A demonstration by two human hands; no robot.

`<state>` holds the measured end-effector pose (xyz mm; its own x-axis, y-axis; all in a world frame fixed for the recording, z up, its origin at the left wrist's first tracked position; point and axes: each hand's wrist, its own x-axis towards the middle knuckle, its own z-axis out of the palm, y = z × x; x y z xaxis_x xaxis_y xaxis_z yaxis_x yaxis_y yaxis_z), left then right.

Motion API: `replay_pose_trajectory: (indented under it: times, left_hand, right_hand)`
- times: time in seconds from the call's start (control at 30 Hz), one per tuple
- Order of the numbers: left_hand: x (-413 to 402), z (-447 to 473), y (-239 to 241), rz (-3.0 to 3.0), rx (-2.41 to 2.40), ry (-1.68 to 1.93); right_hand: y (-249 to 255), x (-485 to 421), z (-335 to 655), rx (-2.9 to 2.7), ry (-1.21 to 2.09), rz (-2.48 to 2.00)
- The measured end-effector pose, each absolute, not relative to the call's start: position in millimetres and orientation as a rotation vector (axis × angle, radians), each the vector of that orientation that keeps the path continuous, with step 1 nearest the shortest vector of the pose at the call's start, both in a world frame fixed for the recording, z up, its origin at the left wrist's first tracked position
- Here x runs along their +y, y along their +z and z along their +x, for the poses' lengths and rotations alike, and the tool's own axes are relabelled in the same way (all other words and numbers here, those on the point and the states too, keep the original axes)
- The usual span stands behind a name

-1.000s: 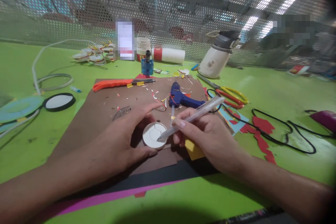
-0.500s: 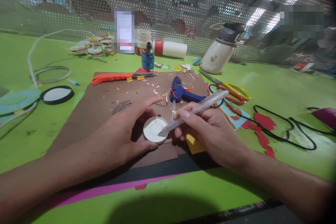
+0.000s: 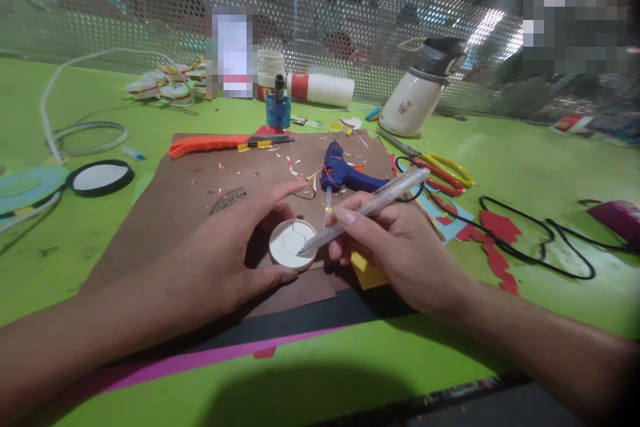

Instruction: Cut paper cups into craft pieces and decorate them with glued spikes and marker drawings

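The left hand [image 3: 227, 257] cups a small round white paper disc [image 3: 291, 243] on the brown card sheet [image 3: 190, 203], thumb and forefinger curled round its rim, while the right hand [image 3: 395, 243] pinches a clear-barrelled white pen [image 3: 365, 210], tip on the disc's right edge. Drawing these thin lines cleanly calls for a firmly pinned disc and short, light strokes. The pattern looks like hexagon panels, though it is too small to be sure; the left palm hides the disc's near rim.
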<state>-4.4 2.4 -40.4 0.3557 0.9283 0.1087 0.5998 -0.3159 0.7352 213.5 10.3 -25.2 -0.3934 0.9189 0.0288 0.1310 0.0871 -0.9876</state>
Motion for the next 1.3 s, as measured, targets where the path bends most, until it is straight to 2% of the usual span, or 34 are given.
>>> replay_pose_trajectory:
  times: [0.4,1.3]
  left_hand:
    - [3.9,-5.8,-39.4,2.060,1.339,0.614]
    - [4.0,-4.4,-38.3,2.068,1.358,0.614]
  right_hand:
    - [-21.8,10.7,211.8,-1.721,1.287,-1.075]
    - [-20.9,10.2,213.0,-1.731,1.330,-1.076]
